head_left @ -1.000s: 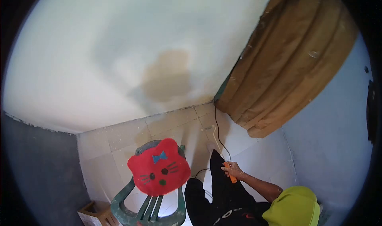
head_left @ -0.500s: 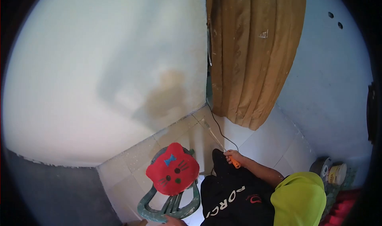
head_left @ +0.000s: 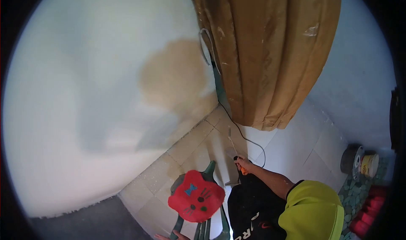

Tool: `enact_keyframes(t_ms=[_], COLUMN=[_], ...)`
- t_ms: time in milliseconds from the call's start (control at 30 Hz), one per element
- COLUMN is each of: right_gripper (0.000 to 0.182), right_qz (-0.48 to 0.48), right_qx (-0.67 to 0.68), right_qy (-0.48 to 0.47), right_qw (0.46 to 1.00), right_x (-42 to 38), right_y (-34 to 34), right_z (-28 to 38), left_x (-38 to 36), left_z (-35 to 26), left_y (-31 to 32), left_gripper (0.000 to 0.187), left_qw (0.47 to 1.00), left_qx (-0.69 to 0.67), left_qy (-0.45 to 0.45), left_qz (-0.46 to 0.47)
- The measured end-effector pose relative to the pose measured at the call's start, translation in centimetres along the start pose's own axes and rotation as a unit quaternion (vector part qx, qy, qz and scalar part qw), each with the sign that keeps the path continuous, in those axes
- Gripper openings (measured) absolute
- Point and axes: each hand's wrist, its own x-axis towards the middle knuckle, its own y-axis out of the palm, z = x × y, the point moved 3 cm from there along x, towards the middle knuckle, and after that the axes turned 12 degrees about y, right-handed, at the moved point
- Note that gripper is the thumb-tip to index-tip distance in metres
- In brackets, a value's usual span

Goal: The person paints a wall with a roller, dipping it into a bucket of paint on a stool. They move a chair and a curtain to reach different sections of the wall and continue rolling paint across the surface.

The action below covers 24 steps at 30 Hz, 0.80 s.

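Note:
My right hand [head_left: 242, 164] is closed around the orange handle of a small paint roller [head_left: 234, 147]. The roller's thin frame points up and away, toward the floor near the corner. At the bottom edge my left hand [head_left: 179, 235] is only partly in view, its fingers stretched apart beside the frame of a green plastic chair [head_left: 225, 223]. On the chair's seat lies a red cat-face cushion [head_left: 196, 197] with a blue bow. The chair's lower part is cut off by the frame.
A white wall [head_left: 84, 113] with a dark grey lower band [head_left: 89, 219] rises at left. A brown curtain [head_left: 262, 58] hangs at the corner; a black cable [head_left: 249, 139] crosses the tiled floor. At right are a grey bucket [head_left: 350, 159], a pale tub [head_left: 369, 165] and red fabric [head_left: 367, 216].
The view has shifted, so the chair and cushion sit lower and farther right. The roller and right hand stay near the corner. My left hand has moved down-frame along with the chair.

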Motion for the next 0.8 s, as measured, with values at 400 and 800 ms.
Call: enact_keyframes(t_ms=[400, 800], right_gripper=[0.022, 0.045], right_qz=[-0.046, 0.029], right_qx=[0.041, 0.052], right_qy=[-0.044, -0.115], right_qw=[0.997, 0.992], right_x=[8.3, 12.2], right_y=[4.5, 5.0], right_z=[12.9, 13.3], left_x=[29.6, 34.5], left_z=[-21.9, -31.7], left_y=[16.3, 19.9], left_gripper=[0.055, 0.048], left_qw=[0.930, 0.892], left_qx=[-0.108, -0.127], left_qy=[0.349, 0.433], left_qz=[0.042, -0.010])
